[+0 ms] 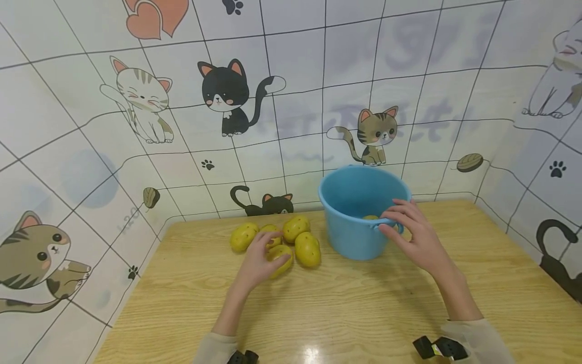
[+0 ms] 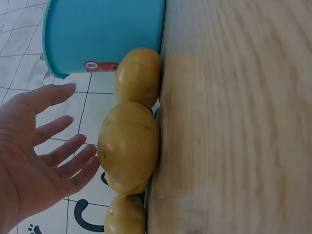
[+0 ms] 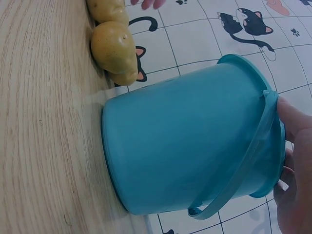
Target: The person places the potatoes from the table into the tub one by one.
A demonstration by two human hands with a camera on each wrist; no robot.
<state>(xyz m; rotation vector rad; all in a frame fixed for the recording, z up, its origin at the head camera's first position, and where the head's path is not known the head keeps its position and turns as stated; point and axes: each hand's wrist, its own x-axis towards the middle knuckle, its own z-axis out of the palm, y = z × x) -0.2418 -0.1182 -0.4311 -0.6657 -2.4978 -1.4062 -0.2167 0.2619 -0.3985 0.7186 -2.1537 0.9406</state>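
Observation:
Several yellow potatoes (image 1: 307, 250) lie grouped on the table, left of a light blue bucket (image 1: 352, 237). My left hand (image 1: 258, 262) hovers right over the nearest potato (image 1: 283, 259). In the left wrist view its fingers are spread and loosely bent beside a potato (image 2: 129, 144), with nothing between them. My right hand (image 1: 420, 242) grips the bucket's rim at the right, by the handle's joint. The right wrist view shows the thumb on the rim and the handle (image 3: 243, 168) hanging down the side. Inside the bucket, a bit of yellow (image 1: 370, 217) shows; the rest is hidden.
The light wood table (image 1: 345, 308) runs up to a tiled-pattern wall (image 1: 300, 146) with cartoon cats, which closes in the back and both sides. Bucket and potatoes stand near the back edge.

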